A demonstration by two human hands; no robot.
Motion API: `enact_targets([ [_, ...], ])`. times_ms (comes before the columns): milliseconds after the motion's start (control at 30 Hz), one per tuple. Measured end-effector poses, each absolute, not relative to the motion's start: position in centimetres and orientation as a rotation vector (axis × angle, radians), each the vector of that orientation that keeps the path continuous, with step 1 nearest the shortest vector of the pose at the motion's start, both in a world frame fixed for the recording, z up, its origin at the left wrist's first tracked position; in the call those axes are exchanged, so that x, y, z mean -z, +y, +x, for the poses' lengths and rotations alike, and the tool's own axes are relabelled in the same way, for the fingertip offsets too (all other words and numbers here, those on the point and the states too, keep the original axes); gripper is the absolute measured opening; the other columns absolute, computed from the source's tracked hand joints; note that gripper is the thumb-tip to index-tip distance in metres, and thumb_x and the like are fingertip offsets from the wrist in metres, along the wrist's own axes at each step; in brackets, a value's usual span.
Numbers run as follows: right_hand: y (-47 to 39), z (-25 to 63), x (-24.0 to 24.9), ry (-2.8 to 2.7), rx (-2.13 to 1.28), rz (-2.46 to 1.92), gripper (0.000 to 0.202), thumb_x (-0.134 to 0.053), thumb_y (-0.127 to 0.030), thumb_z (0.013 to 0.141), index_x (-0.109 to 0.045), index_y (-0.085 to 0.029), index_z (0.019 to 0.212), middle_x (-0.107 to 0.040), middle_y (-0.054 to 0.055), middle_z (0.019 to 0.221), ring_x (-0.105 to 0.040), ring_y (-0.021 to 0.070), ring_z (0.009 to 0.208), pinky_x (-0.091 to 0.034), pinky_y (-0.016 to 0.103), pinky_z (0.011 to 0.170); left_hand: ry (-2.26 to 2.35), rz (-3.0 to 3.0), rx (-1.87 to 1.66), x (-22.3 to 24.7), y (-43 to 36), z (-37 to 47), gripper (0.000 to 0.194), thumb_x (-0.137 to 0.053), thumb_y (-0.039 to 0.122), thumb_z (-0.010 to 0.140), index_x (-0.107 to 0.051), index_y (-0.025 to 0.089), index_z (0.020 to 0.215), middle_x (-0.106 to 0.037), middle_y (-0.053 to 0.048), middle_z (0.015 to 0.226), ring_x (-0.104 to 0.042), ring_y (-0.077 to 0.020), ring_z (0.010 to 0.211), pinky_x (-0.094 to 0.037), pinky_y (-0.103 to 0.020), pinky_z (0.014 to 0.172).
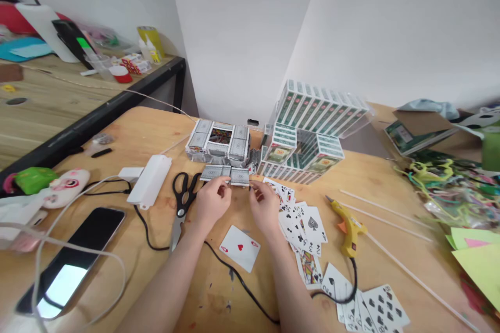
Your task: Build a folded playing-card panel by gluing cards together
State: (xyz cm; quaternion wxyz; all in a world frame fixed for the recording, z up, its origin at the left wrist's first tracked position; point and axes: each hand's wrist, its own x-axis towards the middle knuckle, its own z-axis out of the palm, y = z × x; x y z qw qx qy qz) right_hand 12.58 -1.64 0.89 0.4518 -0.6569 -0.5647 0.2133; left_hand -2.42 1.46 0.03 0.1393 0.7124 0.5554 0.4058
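Observation:
My left hand (214,199) is closed, its thumb and fingertips at the front edge of a strip of joined playing cards (221,171) with grey patterned backs. At the strip's right end, the curled fingers of my right hand (266,205) pinch the edge. Just behind it stands a box-like structure built of playing cards (219,141), with a picture card set in its top. An ace of hearts (239,247) lies face up between my forearms. Black-handled scissors (183,203) lie left of my left hand, and loose playing cards (300,226) spread right of my right hand.
Green-and-white card boxes (300,153) stand stacked at the back right. A yellow glue gun (347,226) and white glue sticks (385,218) lie on the right. To the left are a white power strip (150,181), a phone (72,263) and loose cables.

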Motion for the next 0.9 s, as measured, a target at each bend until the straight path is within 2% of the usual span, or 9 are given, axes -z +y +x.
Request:
enact_targets([
  [67,-1.7,13.8,-1.6,-1.388,-0.480,-1.752,0.027,-0.049,-0.023,0.079,-0.065,-0.018,0.100,-0.064,0.007,0.089,-0.058,0.0174,0.068,-0.048,0.032,0.069,1.563,2.067,-1.212,0.0,1.3,-2.3,0.020,-0.048,0.011,0.075,-0.064,0.019,0.085,-0.068,-0.002,0.074,-0.061,-0.0151,0.067,-0.046,-0.025,0.065],
  [133,-2.0,15.1,-2.4,-1.458,-0.378,-1.915,0.032,-0.057,-0.026,0.075,-0.064,-0.017,0.105,-0.063,0.011,0.102,-0.057,0.0242,0.087,-0.045,0.037,0.080,1.525,2.079,-1.217,-0.1,1.1,-2.2,0.020,-0.047,0.011,0.075,-0.064,0.020,0.081,-0.068,-0.002,0.074,-0.061,-0.0145,0.066,-0.046,-0.024,0.064],
  [200,-2.3,16.4,-3.0,-1.557,-0.291,-2.081,0.046,-0.064,-0.025,0.070,-0.061,-0.018,0.115,-0.059,0.012,0.118,-0.050,0.0306,0.104,-0.039,0.041,0.089,1.499,2.079,-1.210,-0.2,1.0,-2.1,0.020,-0.047,0.011,0.076,-0.065,0.020,0.079,-0.068,-0.001,0.072,-0.061,-0.0142,0.065,-0.045,-0.024,0.063],
  [300,-2.7,17.8,-3.5,-1.590,-0.359,-2.336,0.059,-0.067,-0.026,0.067,-0.055,-0.023,0.125,-0.052,0.012,0.129,-0.045,0.0345,0.110,-0.038,0.044,0.086,1.471,2.064,-1.197,-0.6,1.0,-2.0,0.019,-0.047,0.012,0.076,-0.065,0.020,0.078,-0.068,-0.001,0.070,-0.060,-0.0139,0.063,-0.044,-0.024,0.061],
  [433,-2.6,18.6,-3.1,-1.539,-0.437,-2.484,0.054,-0.069,-0.030,0.066,-0.058,-0.025,0.118,-0.056,0.014,0.114,-0.047,0.0361,0.106,-0.037,0.046,0.081,1.444,2.030,-1.178,-1.0,0.9,-1.7,0.020,-0.047,0.012,0.076,-0.065,0.020,0.076,-0.067,0.000,0.068,-0.059,-0.0133,0.060,-0.043,-0.025,0.060],
  [533,-2.5,18.7,-2.3,-1.506,-0.343,-2.411,0.050,-0.074,-0.028,0.060,-0.061,-0.020,0.108,-0.058,0.016,0.103,-0.048,0.0364,0.101,-0.037,0.047,0.078,1.415,2.012,-1.157,-1.0,0.8,-1.6,0.020,-0.047,0.012,0.075,-0.065,0.021,0.075,-0.067,0.000,0.068,-0.058,-0.0130,0.058,-0.043,-0.025,0.059],
  [633,-2.4,18.7,-1.5,-1.487,-0.220,-2.262,0.035,-0.075,-0.026,0.058,-0.064,-0.020,0.091,-0.060,0.015,0.094,-0.049,0.0352,0.095,-0.037,0.046,0.074,1.435,2.016,-1.168,-0.9,0.9,-1.7,0.021,-0.046,0.012,0.076,-0.064,0.022,0.075,-0.066,0.000,0.068,-0.058,-0.0140,0.060,-0.044,-0.026,0.059],
  [767,-2.3,19.0,-1.2,-1.452,-0.153,-2.090,0.017,-0.069,-0.025,0.063,-0.065,-0.022,0.079,-0.063,0.010,0.085,-0.051,0.0297,0.088,-0.035,0.039,0.072,1.651,2.086,-1.314,-1.1,1.3,-2.1,0.021,-0.047,0.011,0.077,-0.065,0.020,0.083,-0.067,-0.006,0.083,-0.060,-0.0208,0.083,-0.046,-0.033,0.079],
  [900,-2.1,19.4,-1.6,-1.422,-0.183,-2.063,0.010,-0.062,-0.024,0.067,-0.066,-0.021,0.076,-0.065,0.007,0.079,-0.053,0.0268,0.084,-0.036,0.035,0.072,1.922,2.134,-1.253,-1.1,1.9,-2.4,0.033,-0.055,0.021,0.079,-0.058,0.013,0.110,-0.059,-0.017,0.115,-0.048,-0.0318,0.113,-0.036,-0.047,0.097],
])
